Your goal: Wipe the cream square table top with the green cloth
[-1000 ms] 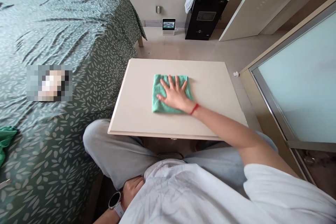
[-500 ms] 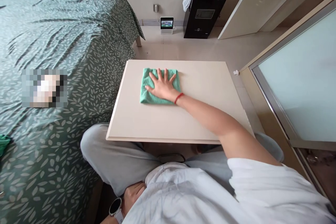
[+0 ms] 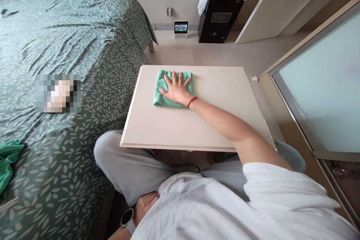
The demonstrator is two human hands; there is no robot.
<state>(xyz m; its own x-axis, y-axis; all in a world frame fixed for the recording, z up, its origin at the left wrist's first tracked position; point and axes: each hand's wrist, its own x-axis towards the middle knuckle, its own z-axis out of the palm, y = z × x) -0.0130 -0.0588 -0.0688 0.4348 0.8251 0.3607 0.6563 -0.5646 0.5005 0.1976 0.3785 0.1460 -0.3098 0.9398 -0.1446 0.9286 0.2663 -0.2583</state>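
Observation:
My right hand (image 3: 177, 89) lies flat with its fingers spread on a folded green cloth (image 3: 160, 97). The cloth rests on the far left part of a cream tabletop (image 3: 213, 127), near its back edge. A red string bracelet (image 3: 192, 102) circles the right wrist. Down at my lap, my left hand (image 3: 144, 205) is curled closed against my thigh, partly covered by my white shirt, and I see nothing held in it. A watch (image 3: 127, 217) is on that wrist.
On the left is a bed (image 3: 92, 63) with a leaf-patterned cover and a green fabric piece (image 3: 9, 157). A small screen device (image 3: 180, 30) and a black cabinet (image 3: 219, 22) topped with clothes stand by the wall. A frosted sliding panel (image 3: 323, 78) is close on the right.
My right hand and the cloth have slid slightly toward the table's far edge. The view has shifted a little left, showing more of the bed's green fabric. My left hand stays at my lap.

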